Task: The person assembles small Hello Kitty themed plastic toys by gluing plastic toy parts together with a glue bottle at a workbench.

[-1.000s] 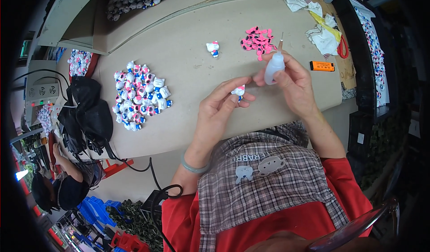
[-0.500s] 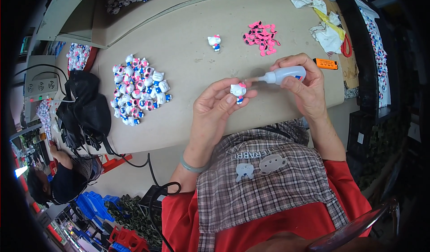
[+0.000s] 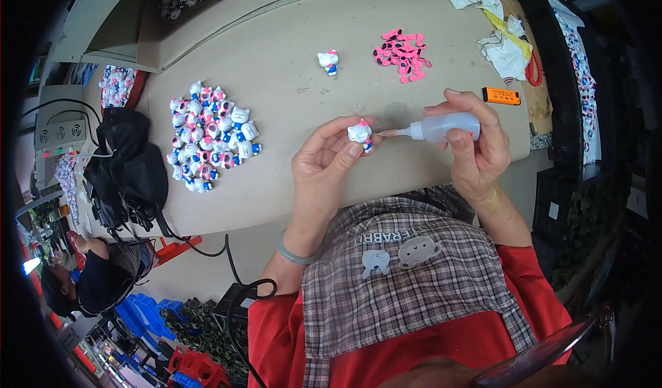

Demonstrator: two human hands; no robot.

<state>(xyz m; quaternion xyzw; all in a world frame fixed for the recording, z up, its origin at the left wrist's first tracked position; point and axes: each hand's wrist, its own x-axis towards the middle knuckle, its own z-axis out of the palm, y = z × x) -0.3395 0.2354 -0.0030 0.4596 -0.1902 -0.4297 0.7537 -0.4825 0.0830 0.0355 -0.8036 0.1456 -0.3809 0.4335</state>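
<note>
Between the thumb and fingers of my left hand point(image 3: 324, 152) is a small white cat figurine point(image 3: 359, 133) with pink and blue parts. My right hand point(image 3: 480, 143) grips a translucent squeeze bottle point(image 3: 449, 127) lying sideways, its narrow nozzle pointing left. The nozzle's tip is at the figurine's right side; whether it touches I cannot tell. Beyond my hands a single cat figurine point(image 3: 328, 63) stands apart on the table. To its right lies a loose pile of small pink pieces point(image 3: 403, 56), some with dark patches.
Many similar figurines point(image 3: 210, 136) are grouped on the table point(image 3: 289, 105) at left, beside a black bag point(image 3: 131, 164). An orange box point(image 3: 501, 96), stained cloths point(image 3: 505, 54) and red-handled scissors point(image 3: 533, 69) lie at right. Another person point(image 3: 103, 278) sits at far left.
My right hand has tilted the bottle level, and its nozzle has come to the figurine's side. My left hand has turned the figurine and shifted slightly left.
</note>
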